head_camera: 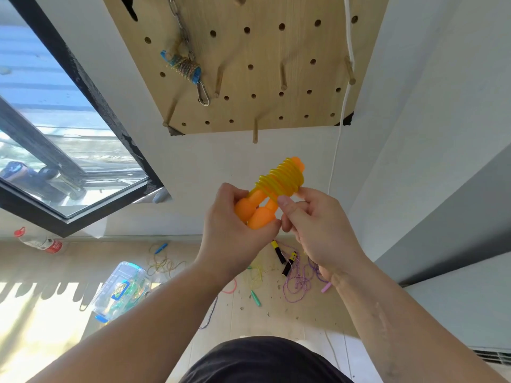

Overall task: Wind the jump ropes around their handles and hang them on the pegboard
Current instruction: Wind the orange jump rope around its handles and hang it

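Two hands meet at one bundle below the pegboard (298, 42), on whose left part a blue-handled rope (184, 67) hangs wound up. The left hand (235, 225) curls round the fat lower ends of the orange handles (257, 214) and clamps both side by side. From that grip the handles' long axis runs up and to the right, away from the person, with the far tips aimed roughly at the board. The yellow rope coil (282, 179) wraps the upper half of the handles in close turns, so it lies up and to the right of the left hand and just above the right one. The right hand (320, 225) pinches the coil's lowest turn between thumb and curled fingers; the rope's free end is hidden there. Winding looks nearly done, and securing that end seems the step in hand. A bare peg (255, 132) at the board's lower edge stands almost straight above the bundle and nearer the left hand, which bears the weight and is likely the one to lift.
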